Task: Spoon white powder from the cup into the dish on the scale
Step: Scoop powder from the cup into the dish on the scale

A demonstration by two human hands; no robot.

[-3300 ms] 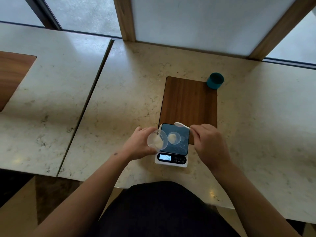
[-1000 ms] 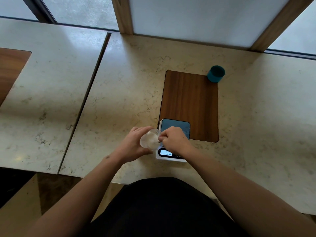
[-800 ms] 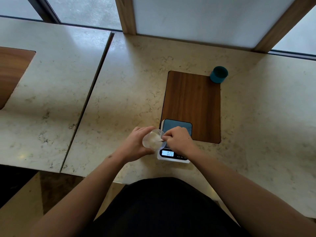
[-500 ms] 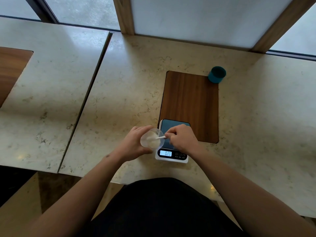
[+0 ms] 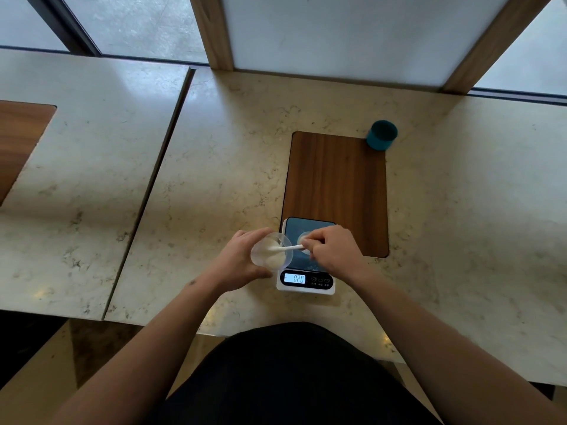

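Observation:
My left hand [image 5: 237, 260] grips a clear plastic cup [image 5: 271, 250] with white powder in it, tilted toward the right, just left of the scale [image 5: 306, 282]. My right hand [image 5: 334, 251] pinches the handle of a white spoon [image 5: 285, 248], whose bowl is inside the cup. A small clear dish [image 5: 302, 239] with some white powder sits on the scale's dark platform, mostly hidden behind my right fingers. The scale's lit display reads 020.
The scale stands at the near end of a wooden inlay [image 5: 336, 185] in the marble counter [image 5: 214, 167]. A teal cup [image 5: 381, 135] stands at the inlay's far right corner. A seam [image 5: 153, 179] splits the counter on the left. The counter's front edge is close to my body.
My right hand has drawn back to the right off the cup, so the spoon's handle and the dish now show; the spoon's bowl stays in the cup. My left hand keeps hold of the cup.

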